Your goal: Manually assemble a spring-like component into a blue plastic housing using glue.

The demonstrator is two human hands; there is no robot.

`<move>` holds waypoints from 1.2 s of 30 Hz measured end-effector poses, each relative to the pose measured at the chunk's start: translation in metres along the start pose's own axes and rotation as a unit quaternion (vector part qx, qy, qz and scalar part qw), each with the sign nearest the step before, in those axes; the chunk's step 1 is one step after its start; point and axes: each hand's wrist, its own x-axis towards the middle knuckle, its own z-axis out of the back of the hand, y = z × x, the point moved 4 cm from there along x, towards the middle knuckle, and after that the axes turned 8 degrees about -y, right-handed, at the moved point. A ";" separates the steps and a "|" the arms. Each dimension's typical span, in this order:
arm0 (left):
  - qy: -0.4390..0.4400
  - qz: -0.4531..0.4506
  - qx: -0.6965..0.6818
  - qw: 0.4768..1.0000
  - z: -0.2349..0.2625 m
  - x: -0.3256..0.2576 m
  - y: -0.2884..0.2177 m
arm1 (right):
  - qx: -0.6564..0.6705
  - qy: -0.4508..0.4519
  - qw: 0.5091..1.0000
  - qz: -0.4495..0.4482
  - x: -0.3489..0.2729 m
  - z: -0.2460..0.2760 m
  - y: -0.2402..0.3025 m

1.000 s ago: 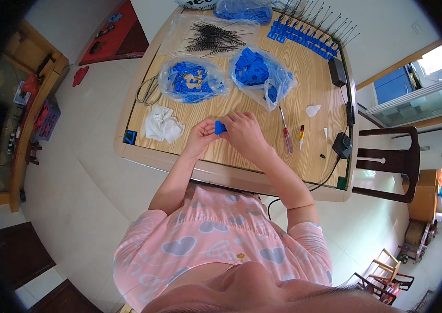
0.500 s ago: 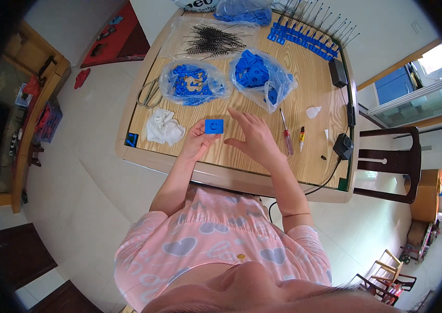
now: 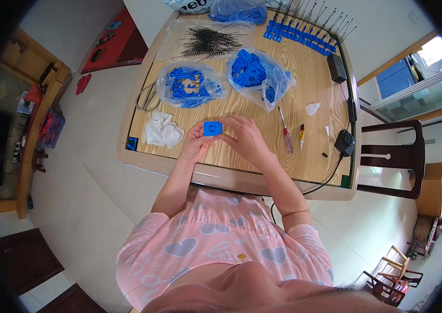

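Note:
A small blue rectangular plastic piece (image 3: 212, 129) with a curved slot in its face is held up over the table's near side. My left hand (image 3: 196, 142) grips it by its left edge. On its right edge close the thumb and fingers of my right hand (image 3: 245, 140), so both hands hold it. Beyond it lie an open clear bag of small blue and tan parts (image 3: 190, 85) and another bag of larger blue pieces (image 3: 252, 73). A crumpled white cloth (image 3: 163, 130) rests left of my left hand.
Scissors (image 3: 148, 98) lie at the left. To the right are a screwdriver (image 3: 286, 133), a small yellow-and-black tube (image 3: 302, 136) and a black power adapter (image 3: 344, 142) with a cable. Farther back sit black springs (image 3: 211, 41) and a row of blue pieces with spring stems (image 3: 302, 36).
My right hand has moved left and closed its fingers on the blue piece's right edge. The left hand still holds the piece. The view has shifted slightly.

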 end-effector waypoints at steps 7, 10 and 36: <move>0.005 0.001 0.010 1.000 0.003 0.000 0.002 | 0.003 0.011 1.000 0.008 0.002 0.002 -0.002; 0.007 0.000 0.016 1.000 0.009 0.000 0.005 | 0.001 0.020 1.000 0.020 0.003 0.004 -0.001; 0.014 0.008 -0.004 1.000 0.008 0.000 0.006 | 0.022 0.010 1.000 -0.005 -0.006 0.002 -0.002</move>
